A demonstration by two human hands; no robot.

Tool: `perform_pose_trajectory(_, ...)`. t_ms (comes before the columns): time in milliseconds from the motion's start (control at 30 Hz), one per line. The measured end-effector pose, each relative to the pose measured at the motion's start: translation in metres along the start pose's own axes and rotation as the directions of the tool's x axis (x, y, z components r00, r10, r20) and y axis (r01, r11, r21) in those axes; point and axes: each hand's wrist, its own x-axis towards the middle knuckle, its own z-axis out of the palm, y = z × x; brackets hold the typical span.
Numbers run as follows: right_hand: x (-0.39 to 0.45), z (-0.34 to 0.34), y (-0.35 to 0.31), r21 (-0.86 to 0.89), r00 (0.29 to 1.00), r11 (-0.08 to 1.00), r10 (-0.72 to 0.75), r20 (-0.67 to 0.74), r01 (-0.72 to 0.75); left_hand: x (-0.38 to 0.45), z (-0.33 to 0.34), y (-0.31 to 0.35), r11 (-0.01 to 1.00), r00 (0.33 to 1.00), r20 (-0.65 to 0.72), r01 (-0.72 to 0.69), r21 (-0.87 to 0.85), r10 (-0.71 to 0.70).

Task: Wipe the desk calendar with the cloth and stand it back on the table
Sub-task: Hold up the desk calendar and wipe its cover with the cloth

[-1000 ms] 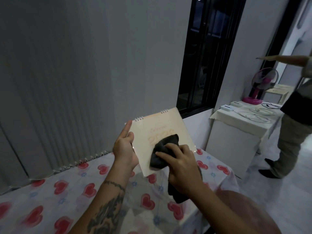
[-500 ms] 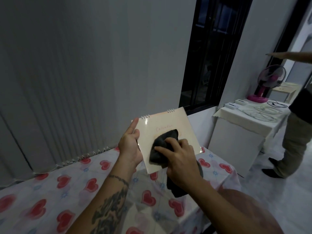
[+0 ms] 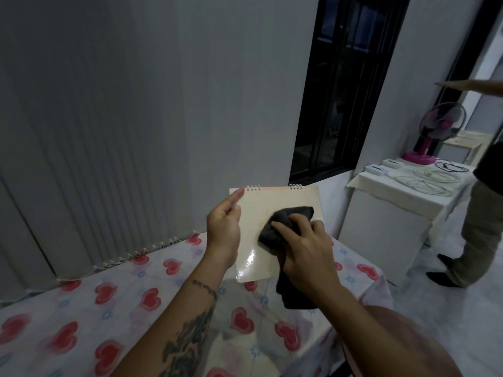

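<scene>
Calendar (image 3: pixel 275 210) is up in the air above my table (image 3: pixel 81 308), my left hand (image 3: pixel 223 227) pinching its left edge so it stays steady while my right hand (image 3: pixel 304 248), fingers closed on the dark cloth (image 3: pixel 280 224), rubs its shiny front.

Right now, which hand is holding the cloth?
The right hand: it presses the dark cloth against the calendar. The left hand only grips the calendar's edge.

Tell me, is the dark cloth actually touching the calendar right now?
Touching. The head view shows the right hand pressing the dark cloth flat against the calendar face, with no gap showing between them.
</scene>
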Motion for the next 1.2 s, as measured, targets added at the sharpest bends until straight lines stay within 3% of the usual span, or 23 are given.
perform_pose_trajectory(100,0.012,-0.003,0.011,-0.031,0.997,0.998,0.06,-0.041,-0.062,-0.002,0.0,-0.007,0.98,0.99,0.072,-0.13,0.152,0.121)
perform_pose_trajectory(267,0.022,-0.001,0.013,-0.017,0.985,0.986,0.165,-0.052,-0.166,-0.013,0.005,-0.018,0.955,0.973,0.058,-0.23,0.189,0.223)
perform_pose_trajectory(367,0.018,0.0,-0.006,0.026,0.995,0.996,0.086,-0.049,-0.085,-0.012,0.004,-0.023,0.937,0.956,0.002,-0.288,0.195,0.293)
perform_pose_trajectory(500,-0.003,0.005,-0.011,0.013,0.984,0.985,-0.172,0.046,0.172,-0.009,-0.005,-0.025,0.917,0.938,-0.036,-0.329,0.226,0.345)
perform_pose_trajectory(567,-0.007,0.004,0.0,-0.013,0.984,0.986,-0.167,0.063,0.168,-0.009,-0.01,-0.026,0.912,0.934,-0.053,-0.333,0.239,0.354)
perform_pose_trajectory(733,-0.003,0.002,0.009,-0.049,0.999,0.998,0.047,-0.025,-0.048,-0.009,-0.015,-0.024,0.921,0.938,-0.063,-0.318,0.225,0.34)
perform_pose_trajectory(933,0.011,-0.007,-0.001,-0.061,0.98,0.978,-0.2,0.022,0.201,-0.012,-0.009,-0.018,0.935,0.949,0.017,-0.314,0.167,0.315)
perform_pose_trajectory(1000,0.016,-0.01,0.004,-0.069,0.987,0.985,-0.158,0.016,0.159,-0.012,-0.01,-0.016,0.927,0.939,-0.007,-0.34,0.159,0.345)
perform_pose_trajectory(1133,0.016,-0.012,0.015,-0.068,0.995,0.994,0.085,-0.046,-0.088,-0.006,-0.018,-0.01,0.916,0.909,-0.128,-0.38,0.13,0.396)
perform_pose_trajectory(1200,0.006,-0.01,0.014,-0.102,0.993,0.988,0.112,-0.033,-0.115,-0.002,-0.024,-0.009,0.929,0.916,-0.159,-0.354,0.107,0.368)
